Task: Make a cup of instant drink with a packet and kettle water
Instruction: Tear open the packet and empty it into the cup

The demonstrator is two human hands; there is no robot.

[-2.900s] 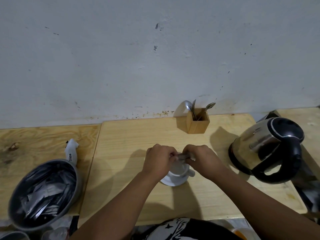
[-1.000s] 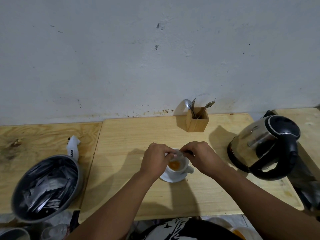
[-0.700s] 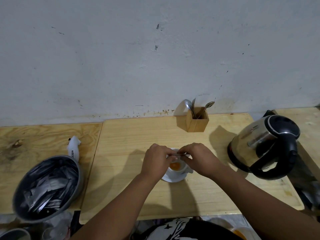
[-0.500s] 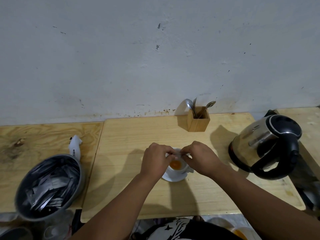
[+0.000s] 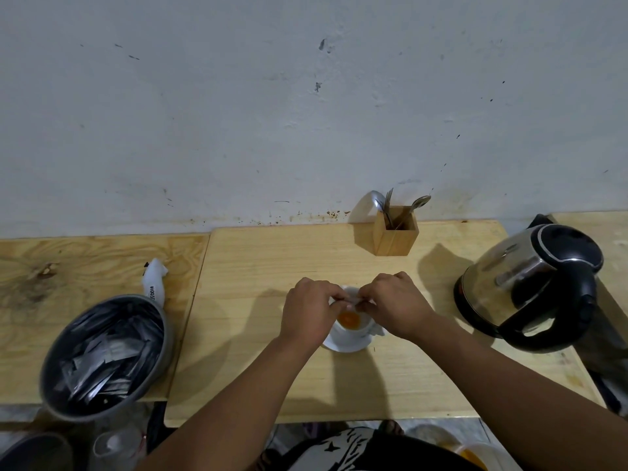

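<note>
Right between the two hands, a small pale packet (image 5: 352,298) is pinched at either end, the left hand (image 5: 311,312) and the right hand (image 5: 397,309) both closed on it with fingertips nearly meeting. It hangs just above a white cup (image 5: 350,329) with orange powder (image 5: 349,320) heaped in its bottom; the cup stands on a white saucer (image 5: 346,345) on the wooden table (image 5: 272,266), directly under the knuckles. Beyond the right hand, a wooden holder (image 5: 395,230) keeps spoons and a fork upright. Well out past the right hand sits a steel kettle (image 5: 530,283) with its black lid shut. Far off beyond the left hand, a grey bowl (image 5: 105,356) is filled with dark silvery sachets.
</note>
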